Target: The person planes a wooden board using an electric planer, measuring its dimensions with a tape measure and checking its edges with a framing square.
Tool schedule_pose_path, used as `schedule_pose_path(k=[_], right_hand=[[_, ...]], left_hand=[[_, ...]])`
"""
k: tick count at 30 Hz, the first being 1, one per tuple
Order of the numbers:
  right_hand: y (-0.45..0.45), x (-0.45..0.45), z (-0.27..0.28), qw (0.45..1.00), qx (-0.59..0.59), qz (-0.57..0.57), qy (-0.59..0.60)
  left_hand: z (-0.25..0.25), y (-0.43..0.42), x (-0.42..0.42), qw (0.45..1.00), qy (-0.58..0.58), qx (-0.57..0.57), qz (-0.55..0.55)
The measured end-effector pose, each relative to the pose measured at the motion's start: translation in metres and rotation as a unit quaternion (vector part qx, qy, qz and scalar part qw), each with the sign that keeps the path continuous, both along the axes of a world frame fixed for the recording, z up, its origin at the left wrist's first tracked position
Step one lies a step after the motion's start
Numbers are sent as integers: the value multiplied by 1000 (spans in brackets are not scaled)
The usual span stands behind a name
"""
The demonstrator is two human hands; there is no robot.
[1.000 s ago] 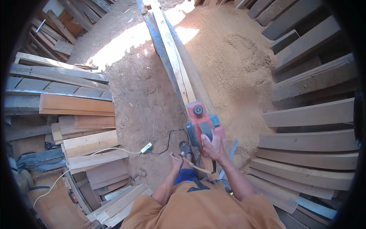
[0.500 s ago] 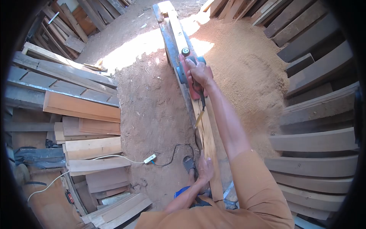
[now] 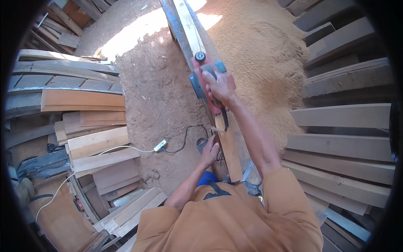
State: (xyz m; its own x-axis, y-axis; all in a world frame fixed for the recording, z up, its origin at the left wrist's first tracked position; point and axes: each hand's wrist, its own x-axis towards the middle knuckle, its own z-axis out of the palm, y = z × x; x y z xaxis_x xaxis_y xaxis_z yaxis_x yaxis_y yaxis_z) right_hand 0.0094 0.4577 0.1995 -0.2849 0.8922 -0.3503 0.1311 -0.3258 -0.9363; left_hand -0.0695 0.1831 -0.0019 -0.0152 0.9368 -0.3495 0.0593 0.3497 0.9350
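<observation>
My right hand (image 3: 220,89) is wrapped round the handle of a red and teal electric planer (image 3: 196,67), which sits on a long pale wooden beam (image 3: 228,149). The beam lies lengthwise on a narrow bluish bench (image 3: 171,14). A dark cord hangs from the planer's rear end. Beside the beam's left edge, behind the planer, my left hand (image 3: 210,152) has its fingers extended near the cord. Whether it touches the cord or the beam is unclear.
Stacked boards (image 3: 98,140) line the left side and more planks (image 3: 340,145) the right. Sawdust (image 3: 260,54) covers the ground right of the bench. A white socket strip (image 3: 160,145) with cables lies on the dirt floor at left, near a sandalled foot.
Over the last second, the planer in my right hand has moved forward along the beam. My left hand went to the beam's left side, and now sits farther forward.
</observation>
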Motion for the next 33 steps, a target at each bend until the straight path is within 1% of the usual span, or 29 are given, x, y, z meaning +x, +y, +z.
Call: schedule_pose_path(k=[1, 3, 4, 6, 7, 9, 11, 12, 14, 15, 16, 17, 19, 20, 21, 22, 23, 25, 26, 28, 29, 30, 32, 33], right_hand=[[-27, 9, 1, 1000, -5, -5, 5], [-85, 27, -5, 1000, 7, -8, -8], [-114, 37, -12, 999, 23, -8, -26], [-174, 59, -22, 1000, 25, -1, -13], [-201, 68, -18, 999, 45, 1, -26], [-260, 93, -16, 997, 45, 17, -56], [-306, 117, -19, 996, 11, 39, -75], [-325, 126, -19, 996, -6, 46, -77], [-332, 128, -16, 995, -10, 42, -86], [-326, 122, -11, 995, 3, 30, -92], [-316, 116, -8, 995, 18, 16, -97], [-301, 106, -10, 997, 35, -1, -74], [-254, 82, -23, 993, 93, -31, -72], [-226, 69, -30, 986, 134, -44, -93], [-193, 56, -30, 987, 133, -49, -70], [-158, 44, -30, 988, 121, -47, -80], [-124, 32, -31, 989, 110, -45, -89], [-64, 14, -23, 992, 99, -37, -66], [-45, 9, -11, 997, 67, -27, -33], [-29, 10, -9, 999, 33, -2, -18], [-25, 12, -9, 1000, 15, 12, -12], [-30, 14, -11, 1000, 11, -5, -5], [-62, 20, -15, 999, 6, -37, 10], [-83, 27, -16, 1000, -5, -24, 8]], left_hand=[[-27, -23, -5, 999, -33, 0, 9], [-38, -58, -14, 993, -53, -103, -8], [-35, -71, -17, 992, -17, -123, -26], [-25, -96, -18, 983, 55, -167, -61], [-28, -107, -15, 983, 54, -166, -58], [-44, -132, -6, 983, 51, -169, -51], [-77, -158, -1, 974, 122, -67, -179], [-52, -156, 7, 968, 106, -83, -212], [9, -146, 24, 951, 75, -113, -276], [21, -147, 33, 937, 19, -142, -318], [22, -146, 40, 917, -35, -168, -359], [18, -146, 49, 901, -67, -142, -403], [1, -151, 57, 858, -128, -90, -489], [9, -147, 54, 871, -84, -129, -466], [25, -137, 53, 881, -39, -168, -441], [36, -128, 51, 887, 7, -206, -414], [35, -125, 40, 889, -40, -174, -421], [26, -130, 25, 945, 11, -130, -301], [12, -136, 19, 965, 35, -105, -237], [-51, -154, -2, 979, 116, -62, -155], [-29, -142, -14, 980, 91, -124, -124], [-17, -132, -26, 976, 64, -185, -93], [-19, -126, -46, 963, 107, -231, -87], [-24, -120, -56, 956, 130, -250, -84]])
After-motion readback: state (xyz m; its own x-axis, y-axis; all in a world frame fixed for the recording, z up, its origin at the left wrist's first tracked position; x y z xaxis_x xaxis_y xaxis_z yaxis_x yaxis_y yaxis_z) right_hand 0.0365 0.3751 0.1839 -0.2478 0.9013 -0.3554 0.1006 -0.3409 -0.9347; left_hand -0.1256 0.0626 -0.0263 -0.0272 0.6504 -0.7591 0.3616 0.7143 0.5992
